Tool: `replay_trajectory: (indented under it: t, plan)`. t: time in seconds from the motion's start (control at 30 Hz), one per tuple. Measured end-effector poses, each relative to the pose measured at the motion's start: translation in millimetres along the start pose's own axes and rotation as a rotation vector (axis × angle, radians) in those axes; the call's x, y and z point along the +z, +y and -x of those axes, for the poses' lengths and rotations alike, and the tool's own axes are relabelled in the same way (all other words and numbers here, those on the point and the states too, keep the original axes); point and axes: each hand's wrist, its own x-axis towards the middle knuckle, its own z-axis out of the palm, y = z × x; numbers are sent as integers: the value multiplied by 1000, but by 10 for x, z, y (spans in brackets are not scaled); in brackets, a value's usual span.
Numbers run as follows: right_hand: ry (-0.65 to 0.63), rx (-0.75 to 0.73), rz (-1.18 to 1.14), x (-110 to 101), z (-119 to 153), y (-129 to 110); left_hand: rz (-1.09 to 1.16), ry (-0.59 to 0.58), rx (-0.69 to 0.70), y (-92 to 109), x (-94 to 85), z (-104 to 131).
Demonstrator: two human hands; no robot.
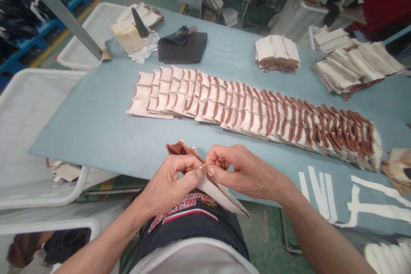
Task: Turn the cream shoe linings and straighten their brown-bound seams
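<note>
Close to my body, at the table's front edge, both hands pinch a piece of sewn work, brown and off-white [221, 195]. My left hand [176, 175] has thumb and forefinger closed on its middle seam. Right beside it, my right hand [236, 169] pinches the same spot, its fingertips nearly touching the left ones. One brown end of the piece sticks up behind the left hand; the pale end hangs down below the right hand. What lies exactly between the fingertips is too small to make out. Beyond the hands stretches a long overlapping row of similar white and brown pieces [205, 94].
The blue-covered table [96, 124] also bears a black cloth bundle [183, 47], a dark cone [139, 23] on a yellowish block, stacks of pieces [278, 51] at the back right, and white strips [323, 192] at the right. White plastic bins [41, 197] stand at the left.
</note>
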Motion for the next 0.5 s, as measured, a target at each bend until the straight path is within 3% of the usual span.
replay_trajectory:
  t: [0.2,0.33,0.43,0.5]
  plan:
    - [-6,15,-44,-11,-10,22,-44,9,24,-4,-30,10]
    - [-11,46,-191,-71,25,24,-37,-30,-13,41,-16,38]
    - [127,112,-289,-122,7,239,-33,-11,-46,70,16,51]
    - [302,306,-174,-118,-45,538,-36,17,-43,72,6,76]
